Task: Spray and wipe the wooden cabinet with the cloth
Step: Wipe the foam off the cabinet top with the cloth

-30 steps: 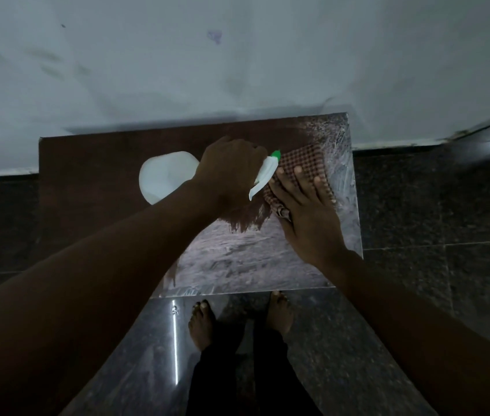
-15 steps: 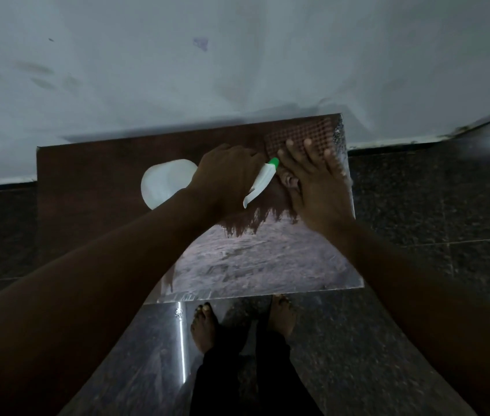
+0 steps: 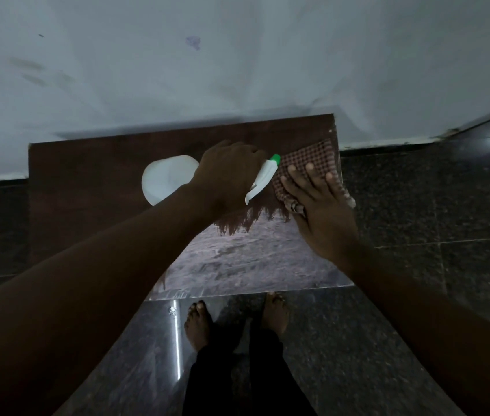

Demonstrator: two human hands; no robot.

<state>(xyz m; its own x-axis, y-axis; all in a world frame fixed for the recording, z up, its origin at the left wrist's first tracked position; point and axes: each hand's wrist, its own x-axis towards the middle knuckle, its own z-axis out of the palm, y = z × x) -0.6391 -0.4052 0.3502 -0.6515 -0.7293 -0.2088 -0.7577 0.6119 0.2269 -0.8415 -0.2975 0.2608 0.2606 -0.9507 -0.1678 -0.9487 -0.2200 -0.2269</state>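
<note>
Right hand [image 3: 318, 211]: fingers straight and spread, pressing flat on the checked cloth [image 3: 309, 154] at the far right corner of the wooden cabinet [image 3: 93, 190] top. Left hand [image 3: 228, 172]: curled round the neck of a white spray bottle [image 3: 167, 178], its green nozzle tip just beside the cloth.

We note a pale streaky film on the near right of the top; the left part is dark.

We judge the cloth soft, light and apt to bunch, so it is best held under a flat palm at its middle. The bottle looks like light plastic, slippery when wet, so we would take it at the neck.

Bare feet [image 3: 197, 322] stand on the dark stone floor [image 3: 433, 199].
</note>
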